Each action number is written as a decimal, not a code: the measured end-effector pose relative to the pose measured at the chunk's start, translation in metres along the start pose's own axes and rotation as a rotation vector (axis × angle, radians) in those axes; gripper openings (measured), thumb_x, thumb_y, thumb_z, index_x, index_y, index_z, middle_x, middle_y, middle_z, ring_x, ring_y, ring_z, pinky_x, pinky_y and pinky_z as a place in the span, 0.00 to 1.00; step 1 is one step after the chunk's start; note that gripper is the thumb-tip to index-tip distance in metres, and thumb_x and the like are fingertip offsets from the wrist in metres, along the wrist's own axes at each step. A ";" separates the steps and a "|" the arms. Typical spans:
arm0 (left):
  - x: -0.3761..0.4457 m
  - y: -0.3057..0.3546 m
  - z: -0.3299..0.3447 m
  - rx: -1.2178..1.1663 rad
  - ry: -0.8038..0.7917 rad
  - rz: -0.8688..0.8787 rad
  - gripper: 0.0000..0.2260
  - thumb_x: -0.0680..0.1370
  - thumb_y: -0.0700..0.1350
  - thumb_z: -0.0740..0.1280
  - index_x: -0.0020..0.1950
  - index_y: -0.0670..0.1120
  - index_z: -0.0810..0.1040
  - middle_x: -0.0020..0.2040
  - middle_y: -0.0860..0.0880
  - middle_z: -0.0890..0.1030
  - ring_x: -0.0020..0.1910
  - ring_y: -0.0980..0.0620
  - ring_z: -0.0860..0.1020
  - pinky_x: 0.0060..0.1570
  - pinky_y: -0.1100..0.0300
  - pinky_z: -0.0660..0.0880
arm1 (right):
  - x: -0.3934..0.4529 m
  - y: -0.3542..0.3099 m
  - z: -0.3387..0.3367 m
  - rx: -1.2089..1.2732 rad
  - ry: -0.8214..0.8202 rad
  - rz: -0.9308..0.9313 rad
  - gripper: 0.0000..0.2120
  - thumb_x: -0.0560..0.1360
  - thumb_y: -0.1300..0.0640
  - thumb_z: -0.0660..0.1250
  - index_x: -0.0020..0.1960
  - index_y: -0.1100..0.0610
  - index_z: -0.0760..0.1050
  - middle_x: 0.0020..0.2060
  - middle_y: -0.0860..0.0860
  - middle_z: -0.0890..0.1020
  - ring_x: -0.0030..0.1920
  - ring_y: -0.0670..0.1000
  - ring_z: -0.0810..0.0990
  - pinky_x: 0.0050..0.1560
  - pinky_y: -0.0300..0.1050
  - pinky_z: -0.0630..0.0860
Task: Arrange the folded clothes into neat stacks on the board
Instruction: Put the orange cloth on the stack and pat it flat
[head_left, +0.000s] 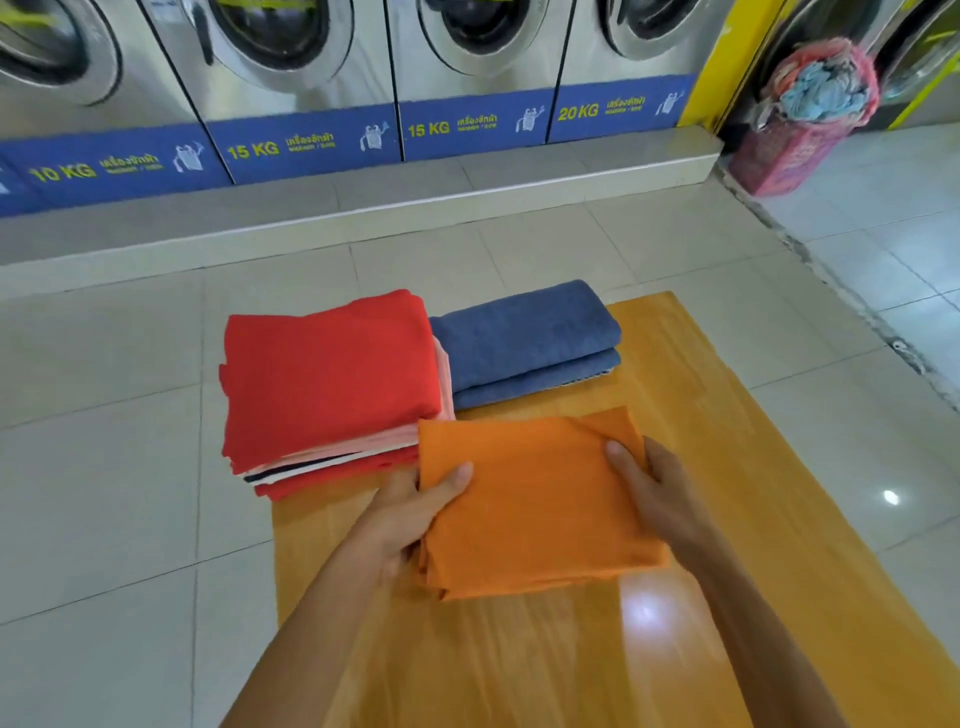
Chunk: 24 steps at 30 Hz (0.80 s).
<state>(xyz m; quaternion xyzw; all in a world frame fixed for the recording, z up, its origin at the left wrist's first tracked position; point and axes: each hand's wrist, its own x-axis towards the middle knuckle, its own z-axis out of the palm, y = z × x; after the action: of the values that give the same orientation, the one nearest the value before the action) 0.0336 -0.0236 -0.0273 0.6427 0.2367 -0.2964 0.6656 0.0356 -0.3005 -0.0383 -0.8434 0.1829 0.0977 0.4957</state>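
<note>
Two bare forearms come in from the bottom edge over the wooden board (701, 545), which lies flat on the tiled floor (104, 467). Left hand (415, 512) grips the left edge of the folded orange cloth (530, 499), thumb on top, fingers tucked under. Right hand (654, 493) grips the cloth's right edge the same way, thumb on top. The cloth sits near the board's middle; can't tell whether it rests on the wood or is lifted just clear. Left to right beyond it: a tall stack (332, 384) topped by a red piece, with pink, striped and red layers below, on the board's far-left corner and overhanging its left edge. Just beside that on the right, touching or nearly so, two folded blue pieces (524, 343) stacked at the far edge. Behind, a row of washing machines (291, 78) with 10/15/15/20 KG labels. Far right, a pink laundry basket (789, 145) heaped with clothes.
</note>
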 end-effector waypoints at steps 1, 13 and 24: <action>-0.009 0.010 -0.012 0.011 0.025 0.043 0.20 0.68 0.57 0.75 0.56 0.49 0.81 0.50 0.51 0.87 0.51 0.52 0.85 0.49 0.56 0.81 | 0.002 -0.016 0.001 0.023 -0.025 -0.038 0.16 0.79 0.39 0.64 0.51 0.51 0.80 0.45 0.50 0.86 0.47 0.54 0.85 0.47 0.55 0.82; -0.026 0.126 -0.161 0.012 0.377 0.198 0.26 0.76 0.53 0.70 0.68 0.40 0.72 0.58 0.44 0.80 0.51 0.46 0.80 0.52 0.48 0.76 | 0.091 -0.203 0.124 0.046 -0.232 -0.284 0.19 0.82 0.45 0.62 0.59 0.61 0.77 0.54 0.57 0.83 0.55 0.58 0.81 0.57 0.58 0.78; 0.036 0.093 -0.181 0.072 0.624 0.101 0.20 0.83 0.47 0.62 0.72 0.37 0.70 0.68 0.41 0.75 0.65 0.38 0.74 0.63 0.44 0.72 | 0.124 -0.180 0.168 -0.082 -0.261 -0.129 0.20 0.83 0.47 0.58 0.56 0.64 0.78 0.47 0.56 0.81 0.49 0.57 0.79 0.44 0.47 0.71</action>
<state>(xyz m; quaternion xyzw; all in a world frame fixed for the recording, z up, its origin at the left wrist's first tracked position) 0.1358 0.1531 0.0031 0.7367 0.3866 -0.0597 0.5516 0.2244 -0.1007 -0.0191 -0.8530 0.0581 0.1820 0.4858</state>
